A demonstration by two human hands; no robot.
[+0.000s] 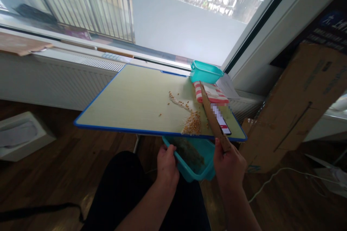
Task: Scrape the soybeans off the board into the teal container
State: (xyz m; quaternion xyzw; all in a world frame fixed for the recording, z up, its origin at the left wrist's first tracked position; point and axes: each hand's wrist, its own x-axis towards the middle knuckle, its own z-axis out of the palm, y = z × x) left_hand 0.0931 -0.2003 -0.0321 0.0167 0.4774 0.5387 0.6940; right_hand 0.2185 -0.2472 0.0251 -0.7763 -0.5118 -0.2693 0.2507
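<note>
My left hand (167, 162) grips the left rim of a teal plastic basin (189, 176), held just below the table's front edge. Inside the basin lies a dull greenish-brown mass that I cannot make out clearly. In my right hand (230, 166) is a long strip of cardboard (212, 119), its far end reaching over the table. Left of the strip, a heap of yellow corn kernels (192, 122) mixed with white grains lies at the table's front edge. A thin trail of kernels and white grains runs from the heap toward the back left.
The pale table (130, 101) has a blue rim. A phone (221, 119), a red-and-white striped cloth (217, 94) and a second teal basin (206, 72) are at its right side. Large cardboard boxes (298, 104) stand to the right, and a radiator (62, 83) runs under the window.
</note>
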